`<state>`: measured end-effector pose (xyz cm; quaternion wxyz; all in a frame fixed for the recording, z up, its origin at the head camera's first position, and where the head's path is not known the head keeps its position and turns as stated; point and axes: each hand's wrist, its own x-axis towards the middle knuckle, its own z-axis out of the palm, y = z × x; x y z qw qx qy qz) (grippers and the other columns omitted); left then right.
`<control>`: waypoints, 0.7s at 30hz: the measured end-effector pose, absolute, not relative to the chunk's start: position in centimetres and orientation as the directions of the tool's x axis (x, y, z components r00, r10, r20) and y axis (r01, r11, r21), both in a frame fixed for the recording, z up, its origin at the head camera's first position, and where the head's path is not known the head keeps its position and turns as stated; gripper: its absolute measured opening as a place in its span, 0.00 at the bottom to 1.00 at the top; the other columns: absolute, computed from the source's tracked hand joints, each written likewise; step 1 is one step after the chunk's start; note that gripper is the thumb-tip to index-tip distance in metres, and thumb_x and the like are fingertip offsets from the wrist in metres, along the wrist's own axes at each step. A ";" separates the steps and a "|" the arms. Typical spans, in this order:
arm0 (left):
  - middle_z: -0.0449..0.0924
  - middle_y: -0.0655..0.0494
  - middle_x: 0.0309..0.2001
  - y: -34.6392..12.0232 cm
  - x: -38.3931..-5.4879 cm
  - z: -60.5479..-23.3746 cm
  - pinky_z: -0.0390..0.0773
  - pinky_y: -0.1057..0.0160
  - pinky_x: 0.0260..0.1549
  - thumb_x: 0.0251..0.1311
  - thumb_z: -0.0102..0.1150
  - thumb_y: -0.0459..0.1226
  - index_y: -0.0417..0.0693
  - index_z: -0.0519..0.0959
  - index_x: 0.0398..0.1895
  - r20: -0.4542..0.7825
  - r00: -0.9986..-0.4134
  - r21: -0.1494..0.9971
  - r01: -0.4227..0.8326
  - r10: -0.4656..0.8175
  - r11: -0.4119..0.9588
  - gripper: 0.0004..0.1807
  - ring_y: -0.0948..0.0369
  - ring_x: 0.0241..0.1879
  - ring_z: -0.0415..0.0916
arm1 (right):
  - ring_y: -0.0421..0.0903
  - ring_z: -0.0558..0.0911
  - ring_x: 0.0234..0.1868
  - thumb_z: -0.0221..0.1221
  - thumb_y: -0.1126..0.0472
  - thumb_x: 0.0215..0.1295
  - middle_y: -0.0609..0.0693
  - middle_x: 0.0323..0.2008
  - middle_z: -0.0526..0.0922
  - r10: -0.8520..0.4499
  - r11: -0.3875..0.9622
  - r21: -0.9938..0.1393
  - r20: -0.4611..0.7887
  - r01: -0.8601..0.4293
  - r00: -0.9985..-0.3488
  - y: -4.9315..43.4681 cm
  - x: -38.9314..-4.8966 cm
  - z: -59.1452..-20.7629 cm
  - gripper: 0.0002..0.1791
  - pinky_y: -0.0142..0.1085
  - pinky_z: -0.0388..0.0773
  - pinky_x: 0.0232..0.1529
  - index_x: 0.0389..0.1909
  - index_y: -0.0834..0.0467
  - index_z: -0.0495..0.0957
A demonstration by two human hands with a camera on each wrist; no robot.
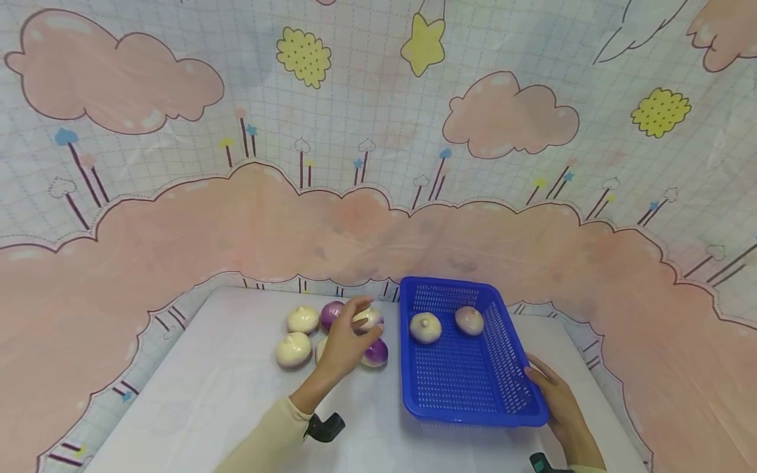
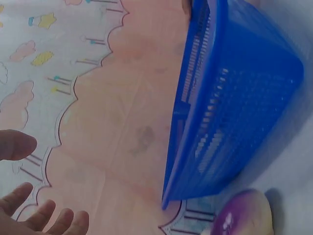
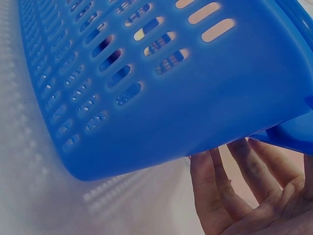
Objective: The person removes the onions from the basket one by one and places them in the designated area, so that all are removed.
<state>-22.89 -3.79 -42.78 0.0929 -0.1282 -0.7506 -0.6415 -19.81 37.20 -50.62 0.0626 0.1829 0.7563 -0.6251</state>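
My left hand [image 1: 345, 338] is above a cluster of onions, its thumb and fingers apart with nothing between them. Below and around it lie cream onions [image 1: 294, 350] and purple ones [image 1: 375, 353], one partly hidden by the hand. In the left wrist view its fingers [image 2: 41, 215] are spread, away from a purple-and-cream onion [image 2: 247, 215]. My right hand [image 1: 558, 401] grips the right rim of a blue plastic basket [image 1: 452, 387]. The right wrist view shows its fingers [image 3: 254, 166] partly hidden by the basket wall. Inside the basket sit a cream onion [image 1: 425, 328] and a pinkish one [image 1: 469, 320].
A white table [image 1: 177, 394] bears everything. Behind it hangs a cloth backdrop [image 1: 355, 243] printed with clouds and stars. Black camera mounts are on both wrists, one [image 1: 325, 427] by the left sleeve [image 1: 272, 437].
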 end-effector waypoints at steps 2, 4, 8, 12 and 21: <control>0.69 0.37 0.66 -2.9 -22.9 -42.6 0.74 0.43 0.61 0.58 0.64 0.32 0.46 0.69 0.65 0.300 -0.950 0.941 0.309 0.083 0.138 0.30 0.39 0.64 0.70 | 0.40 0.81 0.52 0.55 0.35 0.65 0.61 0.74 0.61 0.200 0.153 -0.922 -0.323 0.355 -0.925 37.2 -19.8 -50.6 0.43 0.40 0.82 0.52 0.76 0.47 0.55; 0.67 0.39 0.68 -2.1 -22.9 -42.5 0.72 0.42 0.63 0.59 0.64 0.34 0.49 0.67 0.67 0.292 -0.952 0.943 0.303 0.095 0.136 0.31 0.40 0.67 0.68 | 0.40 0.81 0.51 0.56 0.35 0.65 0.61 0.74 0.61 0.201 0.151 -0.922 -0.325 0.357 -0.924 37.2 -19.8 -50.6 0.43 0.39 0.82 0.52 0.76 0.46 0.55; 0.61 0.42 0.73 -0.6 -23.1 -42.4 0.66 0.43 0.68 0.61 0.63 0.38 0.54 0.61 0.71 0.271 -0.955 0.945 0.288 0.123 0.153 0.36 0.43 0.73 0.59 | 0.39 0.81 0.51 0.55 0.34 0.65 0.60 0.74 0.61 0.200 0.150 -0.922 -0.325 0.357 -0.924 37.2 -19.8 -50.6 0.43 0.38 0.82 0.51 0.76 0.46 0.54; 0.58 0.42 0.74 0.7 -23.3 -42.2 0.66 0.45 0.68 0.61 0.63 0.37 0.52 0.58 0.73 0.265 -0.954 0.946 0.286 0.141 0.151 0.38 0.43 0.74 0.57 | 0.39 0.81 0.50 0.56 0.34 0.65 0.60 0.73 0.61 0.203 0.148 -0.923 -0.324 0.356 -0.924 37.2 -19.8 -50.6 0.43 0.38 0.83 0.50 0.76 0.46 0.55; 0.62 0.43 0.72 3.6 -24.4 -42.4 0.66 0.41 0.67 0.60 0.63 0.36 0.49 0.61 0.71 0.212 -0.971 0.970 0.222 0.107 0.096 0.36 0.41 0.72 0.59 | 0.40 0.81 0.51 0.56 0.35 0.65 0.61 0.74 0.61 0.207 0.148 -0.922 -0.325 0.358 -0.923 37.1 -19.7 -50.4 0.43 0.38 0.82 0.51 0.76 0.46 0.55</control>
